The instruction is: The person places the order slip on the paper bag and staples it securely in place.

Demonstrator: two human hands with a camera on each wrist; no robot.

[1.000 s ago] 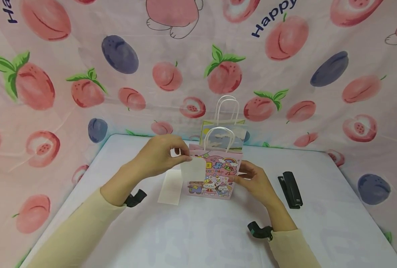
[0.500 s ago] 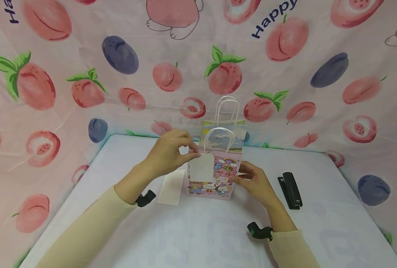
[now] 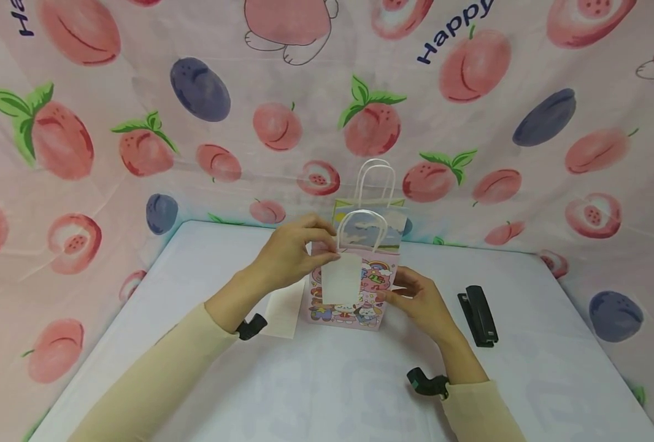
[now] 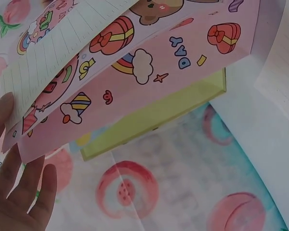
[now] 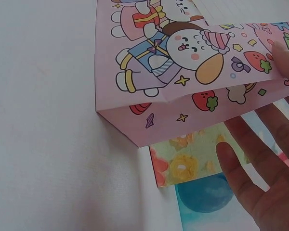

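A pink paper gift bag [image 3: 379,273] with cartoon animals and white handles stands upright on the table. My left hand [image 3: 291,255] pinches a small cream sheet of lined paper [image 3: 342,282] by its top edge, in front of the bag's upper part. In the left wrist view the thumb lies on the paper [image 4: 53,60], and fingertips are at the bag's top edge. My right hand [image 3: 422,301] grips the bag's right side, thumb on the front panel. The right wrist view shows its other fingers [image 5: 241,175] alongside the bag's side panel.
Behind the pink bag stands a second gift bag [image 3: 396,222] with a landscape print and white handles. Another cream sheet [image 3: 284,313] lies left of the pink bag, partly behind my left wrist. A black stapler [image 3: 477,316] lies to the right. A fruit-print cloth [image 3: 222,202] hangs behind the table.
My left hand has moved right with the paper, from the bag's left edge to over its front panel. My right hand and the bag have stayed in place.
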